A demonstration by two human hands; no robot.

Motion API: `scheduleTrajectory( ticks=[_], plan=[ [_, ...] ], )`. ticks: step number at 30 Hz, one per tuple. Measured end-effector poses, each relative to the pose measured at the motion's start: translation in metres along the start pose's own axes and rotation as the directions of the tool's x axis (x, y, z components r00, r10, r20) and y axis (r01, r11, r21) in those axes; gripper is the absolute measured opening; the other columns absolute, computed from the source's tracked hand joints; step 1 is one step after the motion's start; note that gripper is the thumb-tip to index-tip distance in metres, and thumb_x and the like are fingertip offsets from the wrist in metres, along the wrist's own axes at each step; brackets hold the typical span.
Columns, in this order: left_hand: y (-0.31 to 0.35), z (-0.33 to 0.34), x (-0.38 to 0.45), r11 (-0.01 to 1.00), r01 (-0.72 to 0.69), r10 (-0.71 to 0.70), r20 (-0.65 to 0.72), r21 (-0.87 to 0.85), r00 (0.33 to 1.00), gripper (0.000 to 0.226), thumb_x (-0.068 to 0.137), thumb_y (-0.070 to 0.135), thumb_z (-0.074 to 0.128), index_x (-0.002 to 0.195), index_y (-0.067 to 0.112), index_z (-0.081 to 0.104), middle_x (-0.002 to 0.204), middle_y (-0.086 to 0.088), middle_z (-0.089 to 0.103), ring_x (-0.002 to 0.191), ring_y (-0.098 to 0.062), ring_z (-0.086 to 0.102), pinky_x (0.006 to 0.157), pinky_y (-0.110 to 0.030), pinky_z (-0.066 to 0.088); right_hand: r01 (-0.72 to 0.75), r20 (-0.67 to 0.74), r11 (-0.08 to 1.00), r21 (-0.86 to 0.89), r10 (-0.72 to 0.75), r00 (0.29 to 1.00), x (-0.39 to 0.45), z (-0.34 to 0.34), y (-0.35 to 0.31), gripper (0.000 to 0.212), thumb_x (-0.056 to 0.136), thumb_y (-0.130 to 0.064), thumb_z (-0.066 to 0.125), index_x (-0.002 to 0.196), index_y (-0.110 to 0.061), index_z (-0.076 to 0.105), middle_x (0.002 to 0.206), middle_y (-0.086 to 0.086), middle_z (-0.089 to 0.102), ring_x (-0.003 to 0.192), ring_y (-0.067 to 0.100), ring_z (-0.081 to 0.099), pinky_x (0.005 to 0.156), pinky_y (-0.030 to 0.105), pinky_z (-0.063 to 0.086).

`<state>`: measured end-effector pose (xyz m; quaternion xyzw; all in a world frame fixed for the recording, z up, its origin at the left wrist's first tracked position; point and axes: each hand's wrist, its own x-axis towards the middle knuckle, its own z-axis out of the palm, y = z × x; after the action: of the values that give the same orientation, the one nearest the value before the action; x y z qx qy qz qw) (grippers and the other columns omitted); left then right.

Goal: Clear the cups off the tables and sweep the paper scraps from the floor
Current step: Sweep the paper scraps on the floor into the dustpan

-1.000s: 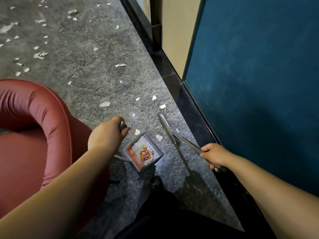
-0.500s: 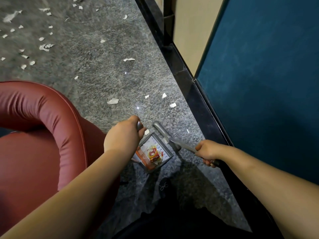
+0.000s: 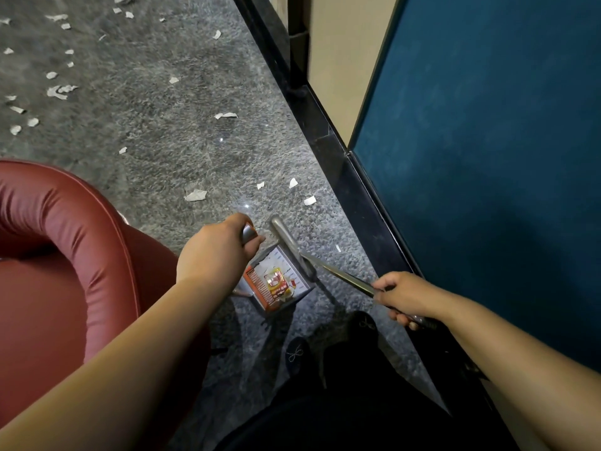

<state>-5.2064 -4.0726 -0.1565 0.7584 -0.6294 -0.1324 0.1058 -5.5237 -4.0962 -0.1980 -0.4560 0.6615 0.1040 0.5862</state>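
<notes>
Two hands work: the left hand [image 3: 217,255] grips the dustpan [image 3: 276,283] handle, the right hand [image 3: 401,296] grips the broom [image 3: 292,245] shaft. Scraps [image 3: 195,195] lie ahead on the floor [image 3: 162,141]. A hard sweep could flick light scraps past the pan's lip.

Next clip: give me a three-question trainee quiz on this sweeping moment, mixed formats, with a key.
1. True or false: the broom head lies against the mouth of the dustpan.
2. Which hand grips the broom handle? A) left hand B) right hand C) both
3. Fill in: the paper scraps still on the floor lie mostly ____ the dustpan, away from the person.

Key: 1 true; 2 B; 3 beyond.
</notes>
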Motion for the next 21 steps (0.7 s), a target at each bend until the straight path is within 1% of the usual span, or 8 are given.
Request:
scheduleTrajectory(
  ticks=[3,6,8,11,15,17,19,21],
  plan=[
    [0.01,0.004,0.006,1.0,-0.014,0.014,0.004,-0.009,1.0,0.026,0.088,0.047,0.066,0.102,0.025,0.063,0.075,-0.008,0.069,0.073,-0.034,0.065,0.054,-0.029,0.038,0.0,-0.038,1.0,0.024,0.001,0.999,0.005,-0.018,0.005,0.031,0.095,-0.017,0.056,0.125,-0.019,0.051,0.061,0.009,0.056,0.036,0.012,0.046,0.037,0.021,0.037],
    [0.023,0.01,0.015,0.999,-0.018,0.019,0.016,-0.028,1.0,0.028,0.088,0.046,0.066,0.106,0.025,0.063,0.081,-0.009,0.071,0.078,-0.035,0.066,0.057,-0.031,0.042,0.006,-0.066,1.0,0.018,-0.005,0.998,0.012,-0.042,0.009,0.034,0.095,-0.015,0.056,0.129,-0.015,0.05,0.059,0.01,0.056,0.036,0.013,0.047,0.036,0.02,0.037],
    [0.035,0.015,0.024,0.999,-0.023,0.024,0.023,-0.036,0.999,0.028,0.088,0.046,0.065,0.105,0.024,0.063,0.081,-0.008,0.07,0.078,-0.034,0.066,0.057,-0.031,0.041,0.014,-0.091,1.0,-0.018,-0.015,0.996,0.017,-0.061,0.013,0.034,0.095,-0.012,0.056,0.128,-0.009,0.05,0.056,0.009,0.054,0.033,0.012,0.046,0.034,0.018,0.036],
    [0.059,0.022,0.039,0.999,-0.025,0.027,0.056,-0.025,0.998,0.028,0.089,0.046,0.064,0.105,0.023,0.061,0.082,-0.008,0.069,0.078,-0.033,0.065,0.057,-0.03,0.039,0.009,-0.105,0.996,-0.088,-0.018,0.994,0.025,-0.091,0.019,0.033,0.095,-0.012,0.057,0.127,-0.009,0.051,0.057,0.008,0.055,0.034,0.012,0.047,0.034,0.019,0.037],
    [0.091,0.034,0.058,1.0,-0.029,0.028,0.108,0.01,0.994,0.028,0.09,0.045,0.063,0.106,0.022,0.06,0.085,-0.009,0.069,0.079,-0.033,0.065,0.059,-0.033,0.046,-0.009,-0.119,0.982,-0.189,-0.014,0.993,0.044,-0.128,0.027,0.03,0.093,-0.015,0.058,0.123,-0.01,0.054,0.057,0.005,0.059,0.037,0.012,0.052,0.039,0.018,0.04],
    [0.1,0.037,0.069,0.999,-0.002,-0.003,0.122,0.041,0.993,0.029,0.09,0.046,0.062,0.106,0.022,0.059,0.087,-0.011,0.07,0.081,-0.034,0.065,0.062,-0.036,0.05,-0.011,-0.12,0.967,-0.254,-0.02,0.993,0.055,-0.138,0.028,0.027,0.093,-0.015,0.058,0.117,-0.004,0.058,0.057,0.006,0.06,0.037,0.012,0.052,0.041,0.018,0.041],
    [0.103,0.038,0.079,0.998,0.025,-0.032,0.111,0.063,0.993,0.03,0.09,0.047,0.062,0.105,0.022,0.06,0.088,-0.013,0.07,0.083,-0.036,0.066,0.062,-0.035,0.048,-0.018,-0.099,0.947,-0.32,-0.014,0.995,0.066,-0.144,0.026,0.027,0.092,-0.014,0.055,0.113,0.0,0.061,0.06,0.011,0.064,0.042,0.017,0.054,0.048,0.023,0.046],
    [0.104,0.038,0.086,0.997,0.026,-0.034,0.109,0.076,0.993,0.03,0.089,0.048,0.063,0.104,0.023,0.06,0.088,-0.012,0.07,0.083,-0.035,0.066,0.061,-0.035,0.047,-0.034,-0.054,0.918,-0.394,0.013,0.998,0.072,-0.145,0.02,0.025,0.092,-0.013,0.052,0.111,-0.001,0.062,0.071,0.017,0.07,0.051,0.021,0.059,0.055,0.029,0.051]
  ],
)
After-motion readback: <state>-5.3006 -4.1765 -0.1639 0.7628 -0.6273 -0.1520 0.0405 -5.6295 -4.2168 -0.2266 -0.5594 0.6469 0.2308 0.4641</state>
